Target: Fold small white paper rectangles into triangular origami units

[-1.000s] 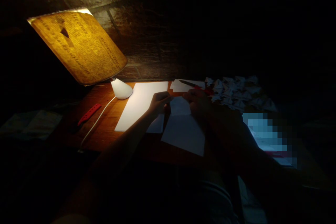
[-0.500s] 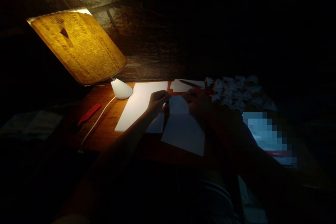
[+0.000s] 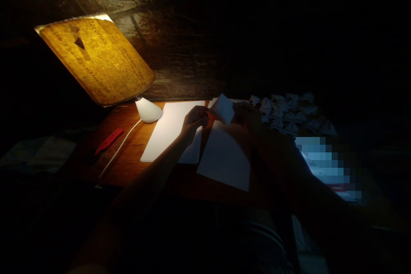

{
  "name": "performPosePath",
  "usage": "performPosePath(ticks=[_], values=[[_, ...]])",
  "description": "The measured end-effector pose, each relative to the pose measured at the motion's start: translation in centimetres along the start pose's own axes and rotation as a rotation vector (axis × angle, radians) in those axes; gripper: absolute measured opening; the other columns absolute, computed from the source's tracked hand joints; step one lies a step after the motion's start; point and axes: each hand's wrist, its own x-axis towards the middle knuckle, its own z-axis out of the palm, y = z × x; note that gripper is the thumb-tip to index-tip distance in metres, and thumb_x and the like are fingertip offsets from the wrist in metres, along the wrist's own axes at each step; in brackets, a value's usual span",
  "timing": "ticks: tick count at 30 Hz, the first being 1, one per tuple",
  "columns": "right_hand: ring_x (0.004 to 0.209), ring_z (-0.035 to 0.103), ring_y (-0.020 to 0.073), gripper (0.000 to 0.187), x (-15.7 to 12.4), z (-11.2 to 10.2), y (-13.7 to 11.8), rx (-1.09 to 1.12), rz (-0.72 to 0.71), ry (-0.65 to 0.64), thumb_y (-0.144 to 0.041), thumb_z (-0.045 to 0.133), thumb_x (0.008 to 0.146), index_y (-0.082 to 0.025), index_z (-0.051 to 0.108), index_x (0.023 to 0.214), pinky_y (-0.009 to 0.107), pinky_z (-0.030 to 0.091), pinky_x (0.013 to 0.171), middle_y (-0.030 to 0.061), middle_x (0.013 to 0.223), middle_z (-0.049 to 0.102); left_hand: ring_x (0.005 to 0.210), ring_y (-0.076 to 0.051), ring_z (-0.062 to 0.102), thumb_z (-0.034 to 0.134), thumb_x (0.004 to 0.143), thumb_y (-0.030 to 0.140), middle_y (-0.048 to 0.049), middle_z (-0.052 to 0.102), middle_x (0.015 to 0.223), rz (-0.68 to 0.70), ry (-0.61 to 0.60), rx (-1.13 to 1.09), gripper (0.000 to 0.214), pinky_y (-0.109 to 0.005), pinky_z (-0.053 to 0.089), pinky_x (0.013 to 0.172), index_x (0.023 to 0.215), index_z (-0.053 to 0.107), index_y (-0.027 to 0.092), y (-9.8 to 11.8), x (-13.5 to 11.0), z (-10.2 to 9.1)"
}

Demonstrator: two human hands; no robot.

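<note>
In dim lamp light, my left hand (image 3: 192,121) and my right hand (image 3: 247,119) pinch a small white paper piece (image 3: 224,108) between them, lifted and tilted above the wooden table (image 3: 128,154). Both hands are closed on its edges. Just below the hands lies a white sheet (image 3: 224,158), and a larger white sheet (image 3: 171,130) lies to the left under my left wrist.
A small white lamp (image 3: 148,109) with a yellow printed paper shade (image 3: 96,58) stands at the back left, its cord running to the front. A red ruler-like strip (image 3: 109,140) lies left. A heap of folded paper pieces (image 3: 289,115) sits at the back right. A blurred lit screen (image 3: 327,160) glows right.
The small paper lay flat on the table between my hands; now both hands have lifted it and tilted it up. My right hand moved slightly up and right.
</note>
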Motion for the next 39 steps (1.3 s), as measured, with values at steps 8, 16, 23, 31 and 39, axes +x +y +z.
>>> performPosePath(ticks=[8, 16, 23, 31, 39], values=[[0.064, 0.067, 0.014, 0.049, -0.8, 0.7, -0.1, 0.057, 0.072, -0.081, -0.043, 0.095, 0.056, -0.024, 0.056, 0.078, 0.028, 0.054, 0.062, -0.0061, 0.071, 0.062, 0.067, -0.012, 0.059, 0.083, 0.077, 0.048, -0.0017, 0.065, 0.076, -0.009, -0.037, 0.153, 0.036, -0.025, 0.043, 0.061, 0.088, 0.069, 0.016, -0.1, -0.1, 0.1], [0.075, 0.066, 0.018, 0.049, -2.0, 1.3, -0.1, -0.114, 0.014, -0.224, -0.044, 0.092, 0.062, -0.026, 0.059, 0.094, 0.031, 0.055, 0.066, -0.0022, 0.081, 0.065, 0.075, -0.015, 0.059, 0.083, 0.077, 0.054, -0.0021, 0.066, 0.078, 0.025, 0.046, 0.245, 0.04, -0.025, 0.044, 0.066, 0.083, 0.069, 0.018, -0.7, 0.2, -0.3], [0.097, 0.063, 0.024, 0.045, -2.1, 1.1, -0.8, -0.299, -0.255, -0.134, -0.051, 0.086, 0.074, -0.028, 0.068, 0.108, 0.035, 0.054, 0.077, 0.008, 0.115, 0.07, 0.065, -0.014, 0.052, 0.084, 0.074, 0.054, 0.0005, 0.057, 0.065, -0.034, -0.002, 0.29, 0.043, -0.024, 0.036, 0.057, 0.068, 0.063, 0.017, -0.5, -0.1, -0.5], [0.067, 0.056, 0.0176, 0.025, -2.2, 1.0, -0.7, -0.473, -0.205, -0.196, -0.044, 0.076, 0.081, -0.022, 0.069, 0.073, 0.033, 0.042, 0.066, 0.0015, 0.072, 0.064, 0.062, -0.01, 0.055, 0.083, 0.078, 0.051, 0.0007, 0.061, 0.066, -0.015, 0.076, 0.175, 0.039, -0.023, 0.041, 0.058, 0.072, 0.067, 0.016, -0.2, 0.0, -0.3], [0.064, 0.053, 0.0162, 0.026, -2.3, 1.0, -1.3, -0.584, -0.174, -0.155, -0.041, 0.073, 0.083, -0.022, 0.06, 0.07, 0.031, 0.038, 0.062, -0.0002, 0.067, 0.061, 0.072, -0.013, 0.069, 0.088, 0.076, 0.048, -0.0011, 0.071, 0.08, 0.035, 0.093, 0.096, 0.042, -0.025, 0.056, 0.067, 0.097, 0.066, 0.019, -1.0, 0.4, -0.5]])
